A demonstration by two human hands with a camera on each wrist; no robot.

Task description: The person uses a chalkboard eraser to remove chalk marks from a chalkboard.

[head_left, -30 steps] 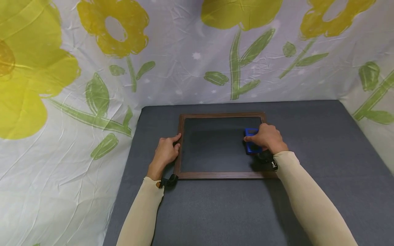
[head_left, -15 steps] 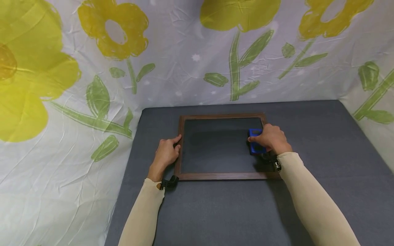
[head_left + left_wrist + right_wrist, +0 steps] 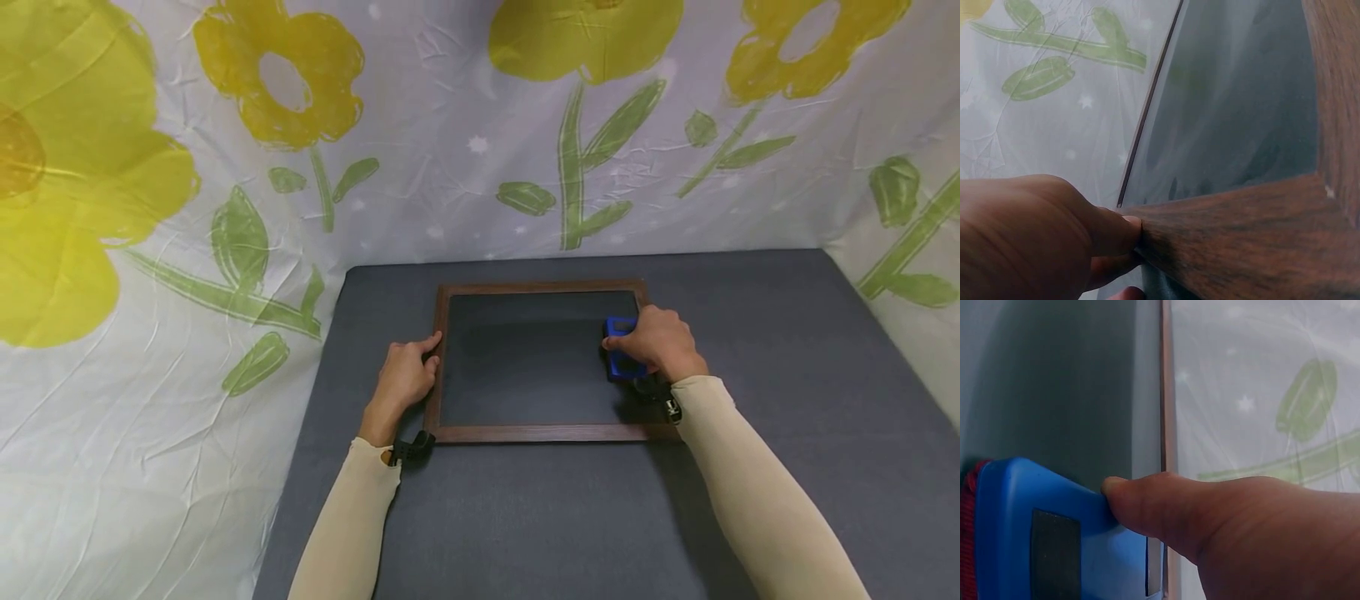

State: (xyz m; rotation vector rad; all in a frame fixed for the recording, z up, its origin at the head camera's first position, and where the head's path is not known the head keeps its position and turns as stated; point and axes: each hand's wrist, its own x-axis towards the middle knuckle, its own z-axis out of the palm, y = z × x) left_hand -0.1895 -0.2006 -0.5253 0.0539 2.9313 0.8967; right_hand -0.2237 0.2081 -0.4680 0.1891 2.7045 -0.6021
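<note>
A blackboard [image 3: 517, 367] with a brown wooden frame [image 3: 555, 433] lies flat on the dark table. At its left edge my left hand [image 3: 405, 375] presses the frame, index finger stretched out and thumb tip against the side. Toward the board's right side my right hand [image 3: 663, 342] grips a blue blackboard eraser [image 3: 622, 367] from above. In the right wrist view the thumb lies along the eraser's blue back [image 3: 1007, 525], and its red felt [image 3: 969, 531] shows at the left. My right fingers on the far side are hidden there.
The dark grey tabletop [image 3: 540, 517] extends around the board on all sides. Behind it and at both sides hangs a white cloth [image 3: 442, 192] printed with yellow flowers and green leaves. Both wrists wear black straps [image 3: 411, 448].
My right hand has shifted slightly to the right with the eraser, then nearly stopped. The left hand has stayed against the frame's left edge.
</note>
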